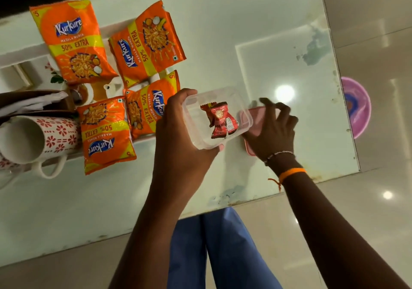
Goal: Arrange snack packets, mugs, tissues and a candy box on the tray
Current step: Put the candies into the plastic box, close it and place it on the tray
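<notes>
Left hand (178,128) grips clear candy box (217,119) w/ red candies, held above surface just right of tray (13,53). Right hand (270,128) pinches pink lid (256,119) beside box, so lid closes leftward.

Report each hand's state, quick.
Left hand: holding the clear candy box.
Right hand: fingers on the pink lid, gripping it.

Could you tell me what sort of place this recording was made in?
Probably a home living or dining room. A glass-topped table stands on a glossy tiled floor, and it bears a serving tray with snack packets and a patterned mug, as if set for guests.
</notes>
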The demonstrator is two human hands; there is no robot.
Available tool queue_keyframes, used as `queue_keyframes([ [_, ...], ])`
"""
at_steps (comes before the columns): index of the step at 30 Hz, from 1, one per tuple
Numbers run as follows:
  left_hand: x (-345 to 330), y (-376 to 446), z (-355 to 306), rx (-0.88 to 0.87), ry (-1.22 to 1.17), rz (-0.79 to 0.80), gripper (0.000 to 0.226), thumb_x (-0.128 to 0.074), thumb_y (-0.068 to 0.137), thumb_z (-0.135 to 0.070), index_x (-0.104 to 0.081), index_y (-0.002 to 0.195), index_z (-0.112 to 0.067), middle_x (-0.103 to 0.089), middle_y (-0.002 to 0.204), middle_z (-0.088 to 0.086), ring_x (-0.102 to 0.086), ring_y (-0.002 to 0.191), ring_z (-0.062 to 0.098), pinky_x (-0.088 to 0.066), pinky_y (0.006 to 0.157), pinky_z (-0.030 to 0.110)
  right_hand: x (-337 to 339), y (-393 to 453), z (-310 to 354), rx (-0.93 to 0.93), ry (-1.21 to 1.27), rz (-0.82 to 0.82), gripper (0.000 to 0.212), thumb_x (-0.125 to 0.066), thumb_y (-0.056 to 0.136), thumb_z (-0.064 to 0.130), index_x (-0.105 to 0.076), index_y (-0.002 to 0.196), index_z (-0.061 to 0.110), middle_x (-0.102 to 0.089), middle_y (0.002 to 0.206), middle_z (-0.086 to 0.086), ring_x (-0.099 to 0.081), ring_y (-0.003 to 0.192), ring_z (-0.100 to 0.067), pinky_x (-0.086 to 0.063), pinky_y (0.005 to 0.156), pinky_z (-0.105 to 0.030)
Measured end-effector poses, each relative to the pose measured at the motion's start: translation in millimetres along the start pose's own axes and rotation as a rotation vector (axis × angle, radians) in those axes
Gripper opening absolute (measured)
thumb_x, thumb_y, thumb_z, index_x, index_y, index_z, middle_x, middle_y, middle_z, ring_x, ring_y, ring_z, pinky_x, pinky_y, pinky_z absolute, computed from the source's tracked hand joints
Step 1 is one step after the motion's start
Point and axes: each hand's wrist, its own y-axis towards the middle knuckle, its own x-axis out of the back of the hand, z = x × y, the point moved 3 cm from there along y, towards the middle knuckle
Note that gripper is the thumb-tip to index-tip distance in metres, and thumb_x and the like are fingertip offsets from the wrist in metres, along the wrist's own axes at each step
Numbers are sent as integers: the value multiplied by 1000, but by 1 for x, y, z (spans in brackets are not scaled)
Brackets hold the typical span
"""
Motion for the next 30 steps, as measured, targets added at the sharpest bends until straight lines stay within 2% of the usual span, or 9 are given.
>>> queue_keyframes([
  [4,-4,-3,0,44,-29,35,84,-84,58,-20,-36,128,-29,-45,122,-14,-45,115,4,-48,77,6,1,-4,2,43,61,-35,72,-74,66,37,-41,129,26,-34,135,-14,-36,116,-38,-44,91,-49],
  [7,0,-4,0,90,-48,72,84,-83,58,-26,-35,126,-33,-46,121,-16,-47,109,2,-46,69,-1,19,7,-4,-109,516,-7,68,-77,66,30,-45,126,22,-36,124,-15,-44,109,-29,-40,95,-30],
  [9,4,-6,-1,103,-37,87,86,-83,57,-33,-35,129,-32,-46,123,-16,-48,110,2,-47,69,3,37,14,-9,-242,844,15,58,-76,68,27,-50,119,17,-41,124,-15,-52,110,-27,-45,97,-33],
  [11,8,-8,-3,111,-11,82,92,-79,53,-47,-34,133,-32,-43,125,-17,-45,114,4,-45,72,10,52,15,-9,-276,1140,100,35,-70,75,22,-52,104,13,-55,116,-12,-59,105,-23,-48,95,-36],
  [14,17,-12,-4,136,-19,65,99,-69,47,-56,-32,136,-34,-39,121,-20,-44,106,-2,-39,58,-2,64,8,3,-213,1568,335,1,-54,85,12,-55,86,12,-63,90,-2,-62,89,-16,-44,93,-26],
  [17,26,-15,2,164,-77,83,103,-68,46,-55,-29,139,-35,-40,120,-22,-43,96,-10,-35,51,-9,62,-10,21,-39,1533,570,22,-61,77,11,-53,98,13,-57,102,-5,-56,104,-19,-39,101,-27],
  [20,36,-16,12,178,-132,115,105,-70,46,-53,-28,141,-36,-44,136,-17,-45,115,0,-40,59,-6,51,-31,43,115,1347,673,56,-70,59,-9,-53,105,17,-57,109,-2,-57,104,-16,-49,94,-33],
  [23,52,-18,23,143,-150,143,104,-75,52,-43,-26,143,-34,-38,147,-10,-41,130,10,-44,70,-1,40,-52,65,186,1227,679,61,-61,64,-7,-48,116,22,-51,118,-1,-56,107,-16,-56,80,-29],
  [30,119,-39,59,134,-205,183,106,-84,59,-21,-22,144,-34,-41,144,-11,-43,126,6,-47,94,26,13,-99,127,299,1041,791,80,-72,52,4,-48,123,29,-52,131,3,-58,114,-12,-58,83,-26],
])
